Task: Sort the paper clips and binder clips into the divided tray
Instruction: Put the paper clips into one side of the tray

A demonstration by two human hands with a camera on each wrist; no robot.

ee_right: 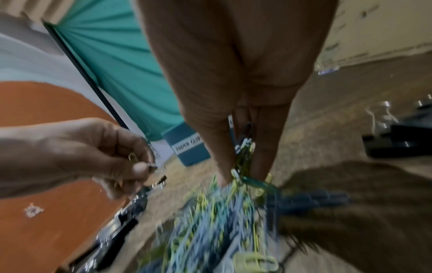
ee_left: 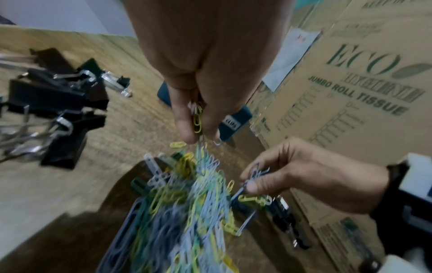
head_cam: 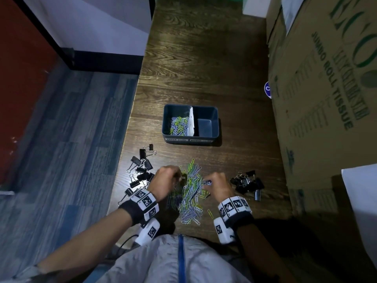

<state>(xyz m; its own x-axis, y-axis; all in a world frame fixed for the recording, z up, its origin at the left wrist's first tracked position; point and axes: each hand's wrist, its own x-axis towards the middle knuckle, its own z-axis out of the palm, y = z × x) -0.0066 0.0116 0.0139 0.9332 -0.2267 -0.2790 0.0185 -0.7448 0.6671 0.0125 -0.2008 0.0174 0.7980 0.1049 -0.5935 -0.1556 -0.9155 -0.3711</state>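
On the wooden bench [head_cam: 204, 64], near its front edge, we find a loose heap of coloured paper clips [head_cam: 190, 198] lying between two groups of black binder clips, one to the left [head_cam: 140, 170] and one to the right [head_cam: 247, 183]. The divided tray [head_cam: 190, 137] stands further back, well apart from the heap; its left compartment already contains paper clips, and its right compartment appears bare. Both hands are at the far end of the heap. The left hand [head_cam: 166, 178] pinches a few clips between thumb and fingers [ee_left: 184, 129], with a yellow clip visible in the pinch. The right hand [head_cam: 218, 186] likewise pinches a small bunch of bluish clips, with further clips trailing beneath its fingers [ee_right: 264, 158]. We judge the step in hand to be gathering paper clips for the left compartment. To do it well, we would lift each pinch straight up and clear of the heap, shaking off tangled stragglers over the heap, not over the bench. We would carry each bunch fully over the left compartment before releasing it, so none falls across the divider. The cardboard box [head_cam: 326, 99] stands close on the right, so the right hand has little room to swing wide.
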